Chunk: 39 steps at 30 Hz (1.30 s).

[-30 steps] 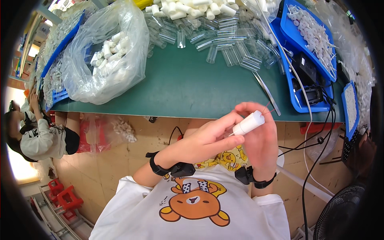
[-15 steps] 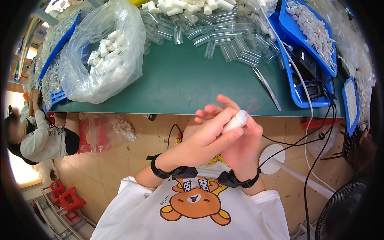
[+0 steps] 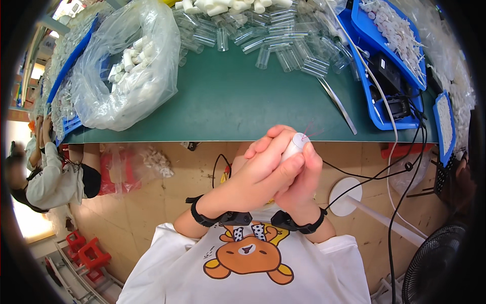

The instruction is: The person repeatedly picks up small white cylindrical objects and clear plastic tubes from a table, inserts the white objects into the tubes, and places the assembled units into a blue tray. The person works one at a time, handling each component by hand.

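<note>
Both hands are clasped together below the near edge of the green table (image 3: 223,101). My left hand (image 3: 253,175) wraps over the front of a small white capped tube (image 3: 295,144), and my right hand (image 3: 304,185) grips it from behind. Only the tube's round white end shows above the fingers, with thin pinkish strands sticking out of it. Black bands sit on both wrists. A pile of clear plastic tubes (image 3: 268,35) lies at the table's far side.
A clear bag of white pieces (image 3: 126,76) rests at the table's left. Blue trays (image 3: 390,45) with small white parts, a black device and cables stand at the right. Another person (image 3: 50,172) sits at the far left. A fan (image 3: 440,263) stands at the lower right.
The hands have drawn together and down toward my body. The white tube, earlier sticking out tilted from the fingers, is now almost wholly enclosed by both hands.
</note>
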### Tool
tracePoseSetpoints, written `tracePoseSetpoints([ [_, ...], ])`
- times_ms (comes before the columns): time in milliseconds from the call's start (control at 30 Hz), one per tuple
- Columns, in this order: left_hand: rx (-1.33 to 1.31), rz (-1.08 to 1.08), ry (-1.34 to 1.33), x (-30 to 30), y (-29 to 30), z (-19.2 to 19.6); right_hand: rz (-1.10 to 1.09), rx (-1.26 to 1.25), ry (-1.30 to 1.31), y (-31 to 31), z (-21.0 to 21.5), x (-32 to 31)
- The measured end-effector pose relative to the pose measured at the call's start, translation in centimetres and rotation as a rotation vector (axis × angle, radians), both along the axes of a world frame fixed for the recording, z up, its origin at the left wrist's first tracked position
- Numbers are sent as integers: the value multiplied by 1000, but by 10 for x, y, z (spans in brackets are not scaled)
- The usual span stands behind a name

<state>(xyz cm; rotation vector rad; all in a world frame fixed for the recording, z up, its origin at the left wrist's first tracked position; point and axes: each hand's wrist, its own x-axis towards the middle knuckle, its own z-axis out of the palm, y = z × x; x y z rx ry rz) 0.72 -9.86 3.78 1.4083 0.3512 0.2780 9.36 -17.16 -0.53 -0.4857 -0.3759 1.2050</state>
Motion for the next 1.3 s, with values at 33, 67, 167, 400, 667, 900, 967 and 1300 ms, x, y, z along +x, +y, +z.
tracePoseSetpoints([
  [33,-113,-12,-20,1,1,2,44,-39,-31,-1,6,2],
  [67,-269,-52,-38,1,4,7,56,-16,37,-2,12,2],
  [167,-682,-34,-108,-1,2,-1,64,-32,127,-4,25,1],
  [400,-951,-79,-170,2,5,2,170,-163,-41,0,21,-4],
  [667,-710,-25,-145,-2,-1,7,75,-79,-34,-1,9,-14],
  [900,-962,-16,-182,4,1,7,98,-224,-18,-10,13,-11],
  [967,-869,-67,-236,3,0,1,99,-216,12,-9,20,-10],
  [1300,-750,-18,-219,-2,-5,9,96,-106,52,-13,9,-16],
])
